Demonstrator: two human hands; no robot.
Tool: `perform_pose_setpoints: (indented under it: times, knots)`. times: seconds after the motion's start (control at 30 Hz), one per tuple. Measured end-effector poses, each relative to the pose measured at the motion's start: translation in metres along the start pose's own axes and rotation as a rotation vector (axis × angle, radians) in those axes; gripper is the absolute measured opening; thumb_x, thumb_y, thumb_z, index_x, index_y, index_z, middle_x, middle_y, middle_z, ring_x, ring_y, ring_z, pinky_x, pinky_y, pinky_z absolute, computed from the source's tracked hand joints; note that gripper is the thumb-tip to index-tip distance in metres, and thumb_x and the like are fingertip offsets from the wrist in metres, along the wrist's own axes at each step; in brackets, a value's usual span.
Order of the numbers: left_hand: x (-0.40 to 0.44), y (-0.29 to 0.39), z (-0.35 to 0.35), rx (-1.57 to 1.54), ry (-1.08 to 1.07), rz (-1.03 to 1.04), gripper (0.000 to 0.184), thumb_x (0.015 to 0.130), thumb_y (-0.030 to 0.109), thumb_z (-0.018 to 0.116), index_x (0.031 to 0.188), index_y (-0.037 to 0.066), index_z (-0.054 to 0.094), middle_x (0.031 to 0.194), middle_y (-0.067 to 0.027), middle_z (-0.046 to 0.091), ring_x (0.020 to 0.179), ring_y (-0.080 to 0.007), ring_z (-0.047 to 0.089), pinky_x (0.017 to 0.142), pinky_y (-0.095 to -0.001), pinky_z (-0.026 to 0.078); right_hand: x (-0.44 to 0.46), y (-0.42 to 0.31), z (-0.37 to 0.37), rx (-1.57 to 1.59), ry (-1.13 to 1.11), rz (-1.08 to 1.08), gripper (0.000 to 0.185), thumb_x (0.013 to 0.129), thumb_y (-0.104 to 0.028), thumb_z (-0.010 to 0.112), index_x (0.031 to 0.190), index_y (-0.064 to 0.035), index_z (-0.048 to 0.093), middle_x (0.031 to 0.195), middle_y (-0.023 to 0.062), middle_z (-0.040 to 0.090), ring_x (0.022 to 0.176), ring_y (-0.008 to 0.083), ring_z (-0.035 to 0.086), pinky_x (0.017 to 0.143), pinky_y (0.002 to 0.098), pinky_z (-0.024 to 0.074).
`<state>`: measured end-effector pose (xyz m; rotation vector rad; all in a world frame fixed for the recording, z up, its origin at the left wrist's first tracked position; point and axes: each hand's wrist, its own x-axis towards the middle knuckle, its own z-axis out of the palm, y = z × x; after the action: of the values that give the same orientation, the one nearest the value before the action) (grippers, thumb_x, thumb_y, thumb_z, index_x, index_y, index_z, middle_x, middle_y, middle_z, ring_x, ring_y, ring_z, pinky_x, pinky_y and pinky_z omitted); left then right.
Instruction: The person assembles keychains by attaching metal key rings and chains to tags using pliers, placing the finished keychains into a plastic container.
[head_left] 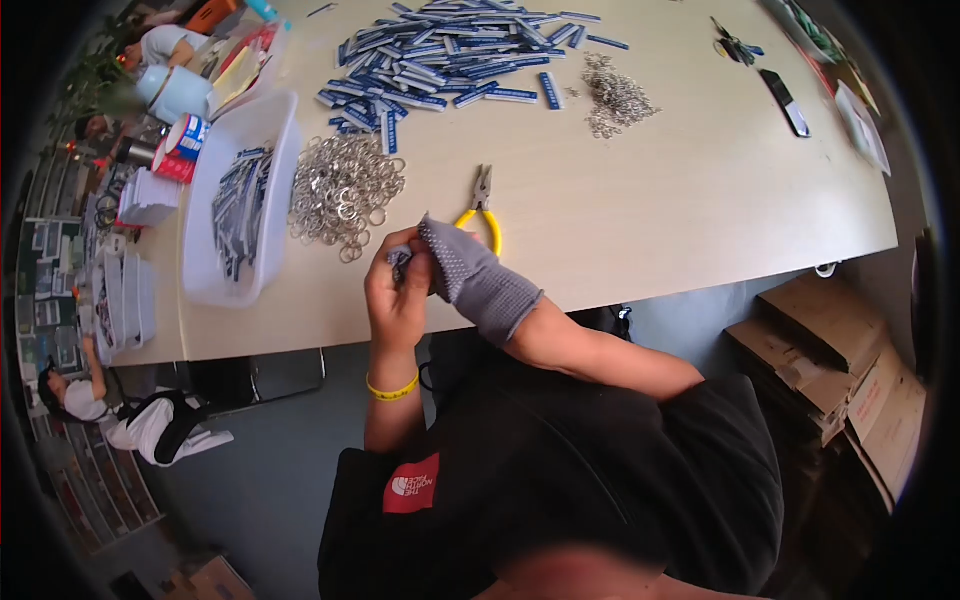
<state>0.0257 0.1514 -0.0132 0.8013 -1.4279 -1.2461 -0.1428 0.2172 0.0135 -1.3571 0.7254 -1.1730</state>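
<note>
A grey knitted glove with light dots covers my right hand (472, 275), and the glove's cuff ends at the wrist. Its fingers are hidden in the fabric and by my other hand. My left hand (400, 285) is bare, with a yellow band (392, 391) at the wrist. Thumb and fingers are closed on bunched grey glove fabric (399, 258) at the tip of the gloved hand. Just beyond the hands, yellow-handled pliers (482, 205) lie on the table (640, 210), jaws pointing away. A heap of metal rings (345, 190) lies to their left.
At the left stands a white bin (195, 235) holding blue-and-white strips. More strips (440, 55) are piled at the back, beside small metal parts (612, 95). A phone (785, 102) and scissors (735, 45) lie at right. Cardboard (825, 320) leans below. Other people are far left.
</note>
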Motion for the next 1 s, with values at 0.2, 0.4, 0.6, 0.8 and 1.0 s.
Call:
perform_pose_setpoints:
  times: [0.2, 0.4, 0.6, 0.8, 1.0]
  knots:
    - [0.001, 0.002, 0.023, -0.169, 0.212, -0.040, 0.032, 0.107, 0.026, 0.045, 0.108, -0.003, 0.061, 0.093, -0.0046, 0.065, 0.089, -0.0117, 0.061, 0.086, -0.0284, 0.049, -0.005, -0.004, 0.003, -0.086, 0.043, -0.082, 0.048, 0.099, -0.004, 0.044, 0.146, 0.0039, 0.036, 0.147, 0.0194, 0.041, 0.139, 0.0264, 0.038, 0.116, 0.0340, 0.0276]
    - [0.021, 0.028, 0.023, 0.622, -0.031, 0.449, 0.019, 0.092, -0.003, 0.061, 0.112, -0.003, 0.059, 0.127, -0.0166, 0.059, 0.120, -0.0276, 0.057, 0.094, -0.0384, 0.053, 0.057, 0.046, 0.019, -0.291, 0.481, -0.255, 0.029, 0.099, -0.002, 0.045, 0.127, 0.0016, 0.047, 0.112, 0.0129, 0.055, 0.108, 0.0203, 0.053, 0.095, 0.0312, 0.0444]
    - [0.016, 0.036, 0.024, 0.664, 0.027, 0.298, 0.017, 0.088, -0.010, 0.061, 0.103, -0.003, 0.059, 0.112, -0.0148, 0.062, 0.106, -0.0292, 0.062, 0.092, -0.0387, 0.051, 0.066, 0.033, 0.014, 0.055, 0.427, 0.221, 0.022, 0.100, -0.008, 0.046, 0.121, -0.0038, 0.049, 0.097, 0.0056, 0.055, 0.092, 0.0141, 0.053, 0.083, 0.0283, 0.0468]
    - [0.028, 0.017, 0.011, 0.831, 0.249, 0.435, 0.008, 0.098, 0.005, 0.057, 0.101, -0.002, 0.054, 0.103, -0.0174, 0.062, 0.099, -0.0309, 0.062, 0.088, -0.0391, 0.049, 0.012, 0.010, 0.002, -0.097, 0.149, -0.015, 0.021, 0.099, -0.011, 0.047, 0.119, -0.0033, 0.049, 0.094, 0.0088, 0.058, 0.088, 0.0205, 0.057, 0.080, 0.0317, 0.0484]
    - [0.013, 0.001, 0.010, 0.376, -0.005, 0.175, 0.020, 0.102, 0.012, 0.049, 0.117, 0.002, 0.040, 0.109, -0.0114, 0.052, 0.076, -0.0172, 0.055, 0.066, -0.0331, 0.048, 0.005, 0.019, -0.004, -0.197, 0.127, -0.065, 0.021, 0.099, -0.014, 0.049, 0.117, -0.0027, 0.048, 0.092, 0.0120, 0.061, 0.085, 0.0269, 0.061, 0.076, 0.0351, 0.0500]
